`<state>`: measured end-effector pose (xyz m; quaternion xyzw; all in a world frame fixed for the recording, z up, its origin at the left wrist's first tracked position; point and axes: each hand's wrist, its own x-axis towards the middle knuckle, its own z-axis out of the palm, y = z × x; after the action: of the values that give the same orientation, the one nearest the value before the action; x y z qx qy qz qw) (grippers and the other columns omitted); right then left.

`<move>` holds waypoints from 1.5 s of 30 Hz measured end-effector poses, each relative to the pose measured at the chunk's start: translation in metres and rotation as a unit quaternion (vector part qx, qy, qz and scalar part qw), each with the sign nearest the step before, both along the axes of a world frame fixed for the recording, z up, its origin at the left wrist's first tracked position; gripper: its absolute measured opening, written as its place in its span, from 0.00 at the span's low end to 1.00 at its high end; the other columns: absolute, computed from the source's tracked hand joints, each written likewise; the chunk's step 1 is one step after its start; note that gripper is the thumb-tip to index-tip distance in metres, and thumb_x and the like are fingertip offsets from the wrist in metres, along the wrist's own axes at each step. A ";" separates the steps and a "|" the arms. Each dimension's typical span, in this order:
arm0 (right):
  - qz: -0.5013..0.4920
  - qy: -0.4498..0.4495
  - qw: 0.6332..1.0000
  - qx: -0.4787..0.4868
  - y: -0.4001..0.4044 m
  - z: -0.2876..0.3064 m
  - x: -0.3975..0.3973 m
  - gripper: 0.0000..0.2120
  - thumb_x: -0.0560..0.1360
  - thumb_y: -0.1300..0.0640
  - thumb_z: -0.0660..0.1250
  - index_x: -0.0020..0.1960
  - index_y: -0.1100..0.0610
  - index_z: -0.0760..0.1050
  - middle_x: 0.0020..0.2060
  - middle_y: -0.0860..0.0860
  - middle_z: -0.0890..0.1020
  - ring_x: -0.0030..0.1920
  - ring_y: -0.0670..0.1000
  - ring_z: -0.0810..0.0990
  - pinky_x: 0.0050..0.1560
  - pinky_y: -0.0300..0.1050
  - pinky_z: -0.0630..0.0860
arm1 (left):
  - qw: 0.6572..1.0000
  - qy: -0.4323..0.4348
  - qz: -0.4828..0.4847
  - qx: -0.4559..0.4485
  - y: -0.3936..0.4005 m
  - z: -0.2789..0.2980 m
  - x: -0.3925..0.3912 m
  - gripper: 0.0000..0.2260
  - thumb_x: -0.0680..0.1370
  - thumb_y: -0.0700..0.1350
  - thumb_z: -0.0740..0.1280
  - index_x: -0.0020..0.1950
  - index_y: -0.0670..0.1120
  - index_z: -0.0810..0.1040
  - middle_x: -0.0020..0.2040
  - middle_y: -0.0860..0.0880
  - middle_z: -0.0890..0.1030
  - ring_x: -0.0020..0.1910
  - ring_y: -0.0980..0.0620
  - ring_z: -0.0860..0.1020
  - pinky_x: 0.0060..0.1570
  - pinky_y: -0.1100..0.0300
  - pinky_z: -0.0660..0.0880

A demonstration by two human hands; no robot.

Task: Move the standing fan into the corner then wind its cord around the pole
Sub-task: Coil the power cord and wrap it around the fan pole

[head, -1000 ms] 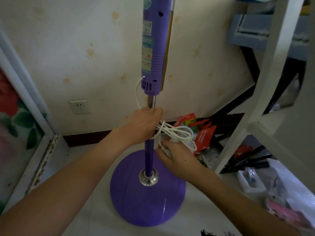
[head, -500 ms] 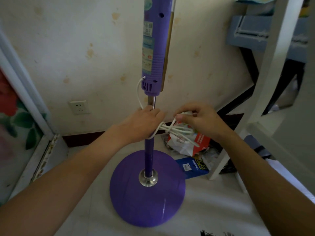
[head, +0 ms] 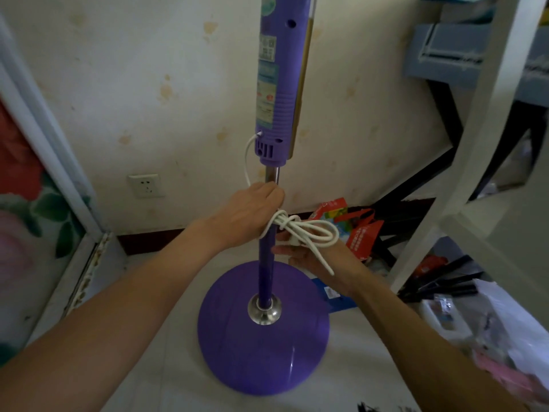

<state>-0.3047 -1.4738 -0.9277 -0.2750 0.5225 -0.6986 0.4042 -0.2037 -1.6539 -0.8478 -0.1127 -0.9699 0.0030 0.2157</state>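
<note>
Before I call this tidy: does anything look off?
Yes. The cord is bunched in loose loops beside the pole, its free end dangling over the right hand. Wall stained; clutter on the floor.

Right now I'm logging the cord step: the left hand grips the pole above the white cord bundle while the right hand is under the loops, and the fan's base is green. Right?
Not quite: in the head view the base is purple, not green. The rest stands: the left hand grips the pole above the white cord bundle, and the right hand is under the loops.
</note>
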 end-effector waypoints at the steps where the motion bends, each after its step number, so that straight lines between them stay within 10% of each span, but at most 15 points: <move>1: -0.002 0.020 1.000 -0.003 0.005 0.001 0.001 0.12 0.80 0.64 0.68 0.63 0.63 0.80 0.58 0.62 0.85 0.59 0.62 0.85 0.54 0.53 0.84 | 1.000 -0.013 0.004 0.000 0.001 0.000 -0.001 0.05 0.77 0.42 0.64 0.48 0.40 0.71 0.46 0.40 0.75 0.42 0.42 0.73 0.36 0.49 0.72; 9: 0.118 0.004 0.987 0.112 0.032 0.051 -0.014 0.36 0.80 0.37 0.50 0.66 0.65 0.79 0.66 0.66 0.79 0.61 0.61 0.75 0.74 0.62 0.63 | 0.987 -0.051 0.061 -0.137 -0.003 -0.002 -0.007 0.08 0.79 0.42 0.66 0.56 0.42 0.71 0.52 0.42 0.76 0.45 0.44 0.75 0.37 0.53 0.70; 12: 0.113 0.237 0.938 0.224 0.021 0.068 -0.005 0.34 0.72 0.27 0.65 0.52 0.58 0.85 0.49 0.60 0.86 0.47 0.52 0.82 0.57 0.51 0.80 | 0.982 -0.072 0.075 -0.157 0.002 -0.001 -0.013 0.09 0.79 0.42 0.65 0.57 0.42 0.70 0.54 0.43 0.77 0.48 0.44 0.76 0.37 0.54 0.68; 15: 0.047 0.462 0.846 0.263 0.002 0.066 0.007 0.21 0.75 0.35 0.69 0.39 0.54 0.81 0.31 0.50 0.83 0.31 0.44 0.80 0.35 0.41 0.74 | 0.982 -0.071 0.082 -0.157 -0.001 0.001 -0.012 0.09 0.79 0.42 0.64 0.59 0.42 0.70 0.56 0.42 0.76 0.49 0.43 0.77 0.38 0.54 0.67; 20: 0.126 0.176 0.968 0.124 0.000 0.036 0.010 0.21 0.83 0.46 0.63 0.53 0.64 0.83 0.48 0.59 0.88 0.40 0.53 0.88 0.43 0.43 0.84 | 0.987 -0.025 0.032 -0.157 -0.009 0.000 -0.004 0.07 0.79 0.41 0.65 0.55 0.41 0.73 0.51 0.42 0.77 0.45 0.42 0.77 0.33 0.53 0.70; 26: 0.197 -0.099 0.975 0.031 -0.007 0.008 0.017 0.15 0.77 0.45 0.68 0.51 0.57 0.84 0.45 0.58 0.86 0.31 0.48 0.82 0.38 0.42 0.82 | 0.990 0.032 -0.012 -0.137 -0.008 -0.007 -0.002 0.05 0.75 0.36 0.69 0.47 0.41 0.75 0.44 0.42 0.78 0.39 0.43 0.77 0.32 0.52 0.76; 38: 0.177 0.107 0.976 0.072 -0.012 0.016 0.020 0.16 0.84 0.50 0.61 0.52 0.59 0.82 0.50 0.57 0.88 0.36 0.49 0.86 0.37 0.36 0.79 | 0.966 -0.256 0.037 -0.026 -0.021 0.038 0.002 0.27 0.68 0.52 0.79 0.65 0.52 0.75 0.60 0.49 0.77 0.60 0.48 0.72 0.56 0.53 0.74; 45: 0.139 0.223 0.960 0.102 -0.003 0.015 0.016 0.20 0.85 0.52 0.59 0.59 0.70 0.77 0.40 0.46 0.88 0.36 0.44 0.85 0.38 0.33 0.77 | 0.958 -0.245 0.025 0.147 -0.023 0.075 0.012 0.18 0.76 0.38 0.69 0.63 0.55 0.79 0.64 0.55 0.79 0.63 0.59 0.74 0.63 0.63 0.70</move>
<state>-0.2887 -1.4764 -0.9123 -0.4510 0.6244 -0.4999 0.3961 -0.1918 -1.6770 -0.7724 -0.0529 -0.9853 -0.1618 -0.0142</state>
